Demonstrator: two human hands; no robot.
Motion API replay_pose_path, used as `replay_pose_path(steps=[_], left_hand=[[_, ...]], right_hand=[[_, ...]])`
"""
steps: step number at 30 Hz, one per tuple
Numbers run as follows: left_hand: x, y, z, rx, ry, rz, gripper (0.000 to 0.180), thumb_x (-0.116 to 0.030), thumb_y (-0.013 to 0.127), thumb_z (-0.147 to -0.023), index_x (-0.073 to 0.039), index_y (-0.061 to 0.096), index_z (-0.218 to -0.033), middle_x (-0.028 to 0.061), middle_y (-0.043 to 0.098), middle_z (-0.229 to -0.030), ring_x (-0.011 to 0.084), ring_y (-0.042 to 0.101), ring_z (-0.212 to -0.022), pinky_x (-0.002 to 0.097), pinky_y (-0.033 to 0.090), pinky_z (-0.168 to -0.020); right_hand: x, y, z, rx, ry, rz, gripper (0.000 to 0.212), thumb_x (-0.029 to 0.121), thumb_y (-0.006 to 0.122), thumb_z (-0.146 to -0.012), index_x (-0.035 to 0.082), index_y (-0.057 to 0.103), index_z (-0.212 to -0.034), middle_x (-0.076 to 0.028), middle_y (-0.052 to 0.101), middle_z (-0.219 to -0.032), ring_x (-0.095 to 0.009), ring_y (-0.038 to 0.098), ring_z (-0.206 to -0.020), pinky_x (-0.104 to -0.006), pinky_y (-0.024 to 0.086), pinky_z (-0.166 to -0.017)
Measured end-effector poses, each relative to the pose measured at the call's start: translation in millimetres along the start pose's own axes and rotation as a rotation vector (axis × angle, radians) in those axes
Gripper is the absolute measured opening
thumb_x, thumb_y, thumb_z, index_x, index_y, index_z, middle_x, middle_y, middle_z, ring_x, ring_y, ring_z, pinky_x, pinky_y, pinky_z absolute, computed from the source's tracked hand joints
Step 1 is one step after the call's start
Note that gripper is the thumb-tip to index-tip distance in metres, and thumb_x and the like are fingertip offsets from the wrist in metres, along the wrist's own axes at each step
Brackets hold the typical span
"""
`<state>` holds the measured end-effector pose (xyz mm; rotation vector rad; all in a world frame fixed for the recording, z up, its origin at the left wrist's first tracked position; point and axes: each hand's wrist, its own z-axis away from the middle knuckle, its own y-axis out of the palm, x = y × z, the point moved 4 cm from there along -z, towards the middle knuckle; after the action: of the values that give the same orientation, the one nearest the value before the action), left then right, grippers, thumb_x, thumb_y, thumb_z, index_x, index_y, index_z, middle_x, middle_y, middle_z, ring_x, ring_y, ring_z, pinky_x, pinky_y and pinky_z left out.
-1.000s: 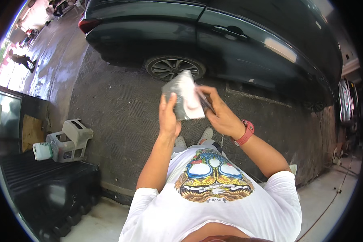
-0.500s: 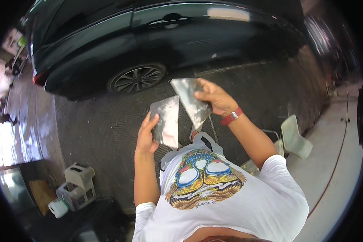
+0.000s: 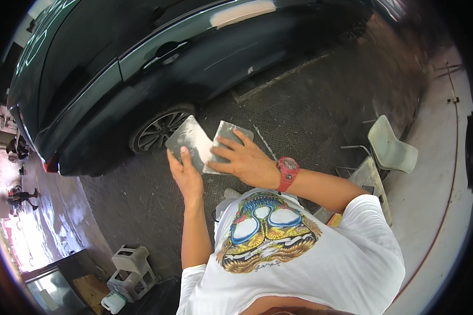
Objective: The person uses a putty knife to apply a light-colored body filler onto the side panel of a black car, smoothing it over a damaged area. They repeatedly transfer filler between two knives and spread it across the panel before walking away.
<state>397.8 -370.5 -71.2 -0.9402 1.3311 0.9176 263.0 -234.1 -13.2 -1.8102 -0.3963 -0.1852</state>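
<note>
left hand – fingers closed on grey flat blade | right hand – second grey blade pinched, overlapping at chest height | judged thin, stiff, light; best gripped at rear edge

Left plate: dull grey, smeared with paler whitish patches.
Right plate: grey with a white, chalky smear.
Wristwatch: bright red.
Shirt: white, with a print in blue, yellow, orange and brown on the chest.
Car: very dark green, glossy; one pale beige patch high on the body.
Wheel: black tyre, silver-grey spokes.
Chair: pale cream.
Floor: dark grey, fine grid pattern.
Canisters: off-white.
</note>
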Motion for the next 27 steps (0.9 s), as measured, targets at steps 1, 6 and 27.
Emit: replay_pose_path(steps=[1,6,27], left_hand=[[1,7,-3,-0.073,-0.032,0.154,0.045,-0.022,0.054,-0.114,-0.002,0.047,-0.154,0.015,0.063,-0.142,0.0217,0.062,-0.127,0.0364,0.049,-0.109],[0,51,-28,-0.066,-0.126,0.413,0.036,-0.019,0.054,-0.113,-0.001,0.054,-0.144,0.0128,0.068,-0.129,0.0213,0.068,-0.114,0.0364,0.056,-0.099],[-10,276,-16,0.286,-0.097,0.276,0.052,-0.02,0.061,-0.11,-0.001,0.045,-0.156,0.0104,0.064,-0.139,0.0174,0.063,-0.122,0.0329,0.051,-0.106]], right_hand=[[-11,-7,8,0.059,-0.007,0.051,0.048,0.01,0.07,-0.088,0.022,0.071,-0.134,-0.008,0.061,-0.145,-0.033,0.048,-0.148,-0.0696,0.028,-0.123],[-35,-72,26,-0.083,-0.134,-0.105,0.061,0.007,0.073,-0.086,0.032,0.067,-0.142,-0.009,0.05,-0.158,-0.037,0.04,-0.155,-0.0776,0.019,-0.124],[-223,-144,93,-0.123,0.184,0.212,0.052,0.005,0.066,-0.089,0.021,0.068,-0.138,-0.013,0.058,-0.148,-0.043,0.047,-0.147,-0.0766,0.026,-0.12]])
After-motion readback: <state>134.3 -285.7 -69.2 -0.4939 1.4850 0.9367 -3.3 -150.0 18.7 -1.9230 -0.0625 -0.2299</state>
